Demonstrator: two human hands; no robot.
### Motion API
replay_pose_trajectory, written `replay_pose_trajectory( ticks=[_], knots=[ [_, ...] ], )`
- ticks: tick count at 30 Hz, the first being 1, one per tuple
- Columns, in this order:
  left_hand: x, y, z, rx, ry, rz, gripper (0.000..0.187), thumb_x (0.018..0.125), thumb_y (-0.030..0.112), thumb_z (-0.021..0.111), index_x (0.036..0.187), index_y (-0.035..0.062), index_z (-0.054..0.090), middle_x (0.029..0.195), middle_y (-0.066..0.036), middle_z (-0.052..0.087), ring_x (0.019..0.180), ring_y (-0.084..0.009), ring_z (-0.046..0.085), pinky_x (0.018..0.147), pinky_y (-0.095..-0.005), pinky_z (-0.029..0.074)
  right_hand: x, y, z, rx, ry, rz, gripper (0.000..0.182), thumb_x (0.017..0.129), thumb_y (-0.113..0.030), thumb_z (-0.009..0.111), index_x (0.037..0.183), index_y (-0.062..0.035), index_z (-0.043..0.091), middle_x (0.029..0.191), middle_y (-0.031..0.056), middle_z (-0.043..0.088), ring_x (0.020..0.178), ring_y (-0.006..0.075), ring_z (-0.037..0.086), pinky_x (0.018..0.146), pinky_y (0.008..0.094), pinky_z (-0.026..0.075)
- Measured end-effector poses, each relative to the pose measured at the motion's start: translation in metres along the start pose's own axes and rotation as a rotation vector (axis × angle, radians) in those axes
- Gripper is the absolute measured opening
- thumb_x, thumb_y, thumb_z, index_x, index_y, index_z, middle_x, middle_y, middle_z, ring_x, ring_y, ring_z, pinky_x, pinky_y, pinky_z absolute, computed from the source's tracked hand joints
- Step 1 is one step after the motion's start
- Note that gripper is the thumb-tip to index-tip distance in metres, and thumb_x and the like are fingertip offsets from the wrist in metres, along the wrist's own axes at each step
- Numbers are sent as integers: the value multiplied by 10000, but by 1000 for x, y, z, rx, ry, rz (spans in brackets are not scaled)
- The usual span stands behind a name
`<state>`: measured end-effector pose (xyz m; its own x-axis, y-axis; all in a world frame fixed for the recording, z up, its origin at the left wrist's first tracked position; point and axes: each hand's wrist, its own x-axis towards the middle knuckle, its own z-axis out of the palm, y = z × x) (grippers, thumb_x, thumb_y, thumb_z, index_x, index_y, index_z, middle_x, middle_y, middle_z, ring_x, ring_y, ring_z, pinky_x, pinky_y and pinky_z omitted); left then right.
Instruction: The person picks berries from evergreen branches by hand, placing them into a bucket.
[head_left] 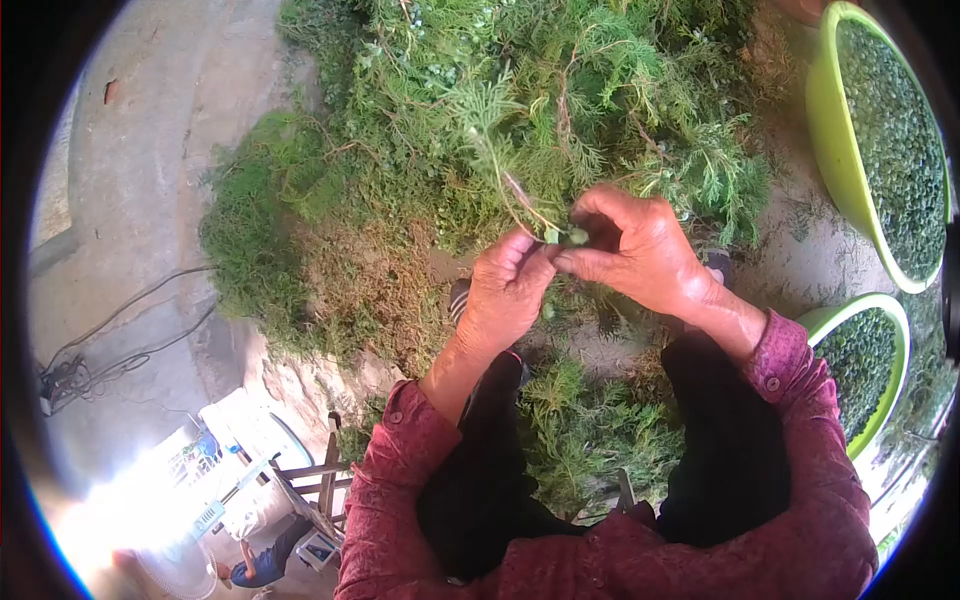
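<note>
Both of my hands meet in front of me over a heap of cut evergreen branches (420, 130). My left hand (508, 285) is closed round the stem of a leafy evergreen sprig (513, 188), whose feathery top points up and away. Close against it, my right hand (640, 245) has thumb and forefinger curled at the sprig's lower end. Small green seed cones (577, 236) show between those fingertips. Whether the right fingers grip the cones or only touch them is hard to see.
At the right stand a large lime-green basin (838, 130) and a smaller one (905, 345), both full of green cones. More cuttings (600, 430) lie between my legs. A cable (130, 310) runs over the concrete at left. A person (265, 565) is at lower left by a wooden stool (325, 470).
</note>
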<state>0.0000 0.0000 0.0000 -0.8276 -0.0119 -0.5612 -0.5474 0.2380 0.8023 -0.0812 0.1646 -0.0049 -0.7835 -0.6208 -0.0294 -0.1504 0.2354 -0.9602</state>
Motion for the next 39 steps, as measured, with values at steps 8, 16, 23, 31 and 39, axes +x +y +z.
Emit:
replay_pose_trajectory(
  ticks=[8, 16, 23, 31, 39],
  knots=[
    [-5, 10, 6, -298, 48, 146, 273, 890, 215, 481, 1090, 30, 478, 785, 31, 483, 712, -42, 427, 622, -185, 376, -3, 1, 1, 103, -54, -81, 99, 686, 14, 530, 781, -9, 543, 587, 82, 485, 518, 88, 460, 466, 265, 391],
    [6, 2, 11, -139, 145, 236, 200, 861, 192, 537, 934, 6, 537, 701, 26, 495, 633, -41, 428, 546, -198, 382, -4, 9, 5, 159, -74, -25, 84, 666, 23, 500, 729, -3, 548, 581, 101, 488, 507, 145, 484, 457, 291, 386],
    [3, 10, 7, -300, 303, 106, 176, 867, 166, 514, 866, -3, 565, 661, -9, 562, 543, -59, 515, 488, -221, 443, -10, 26, 6, 223, -77, 12, 142, 711, -1, 495, 777, -7, 621, 621, 73, 580, 509, 108, 519, 455, 255, 424],
    [3, -2, -5, -634, 309, 26, 173, 825, 185, 569, 863, 18, 544, 758, -79, 584, 594, -168, 588, 517, -298, 508, -8, 22, -30, 1166, -181, 529, 68, 793, -88, 573, 765, -29, 592, 665, 30, 585, 568, 70, 522, 439, 181, 427],
    [0, 17, 3, -526, 243, -9, 254, 848, 233, 525, 892, -18, 523, 780, -105, 590, 610, -192, 614, 504, -291, 501, -4, 16, 6, 217, -168, 99, 150, 725, -143, 655, 722, -12, 582, 640, 79, 577, 572, 130, 547, 527, 265, 446]
  ],
)
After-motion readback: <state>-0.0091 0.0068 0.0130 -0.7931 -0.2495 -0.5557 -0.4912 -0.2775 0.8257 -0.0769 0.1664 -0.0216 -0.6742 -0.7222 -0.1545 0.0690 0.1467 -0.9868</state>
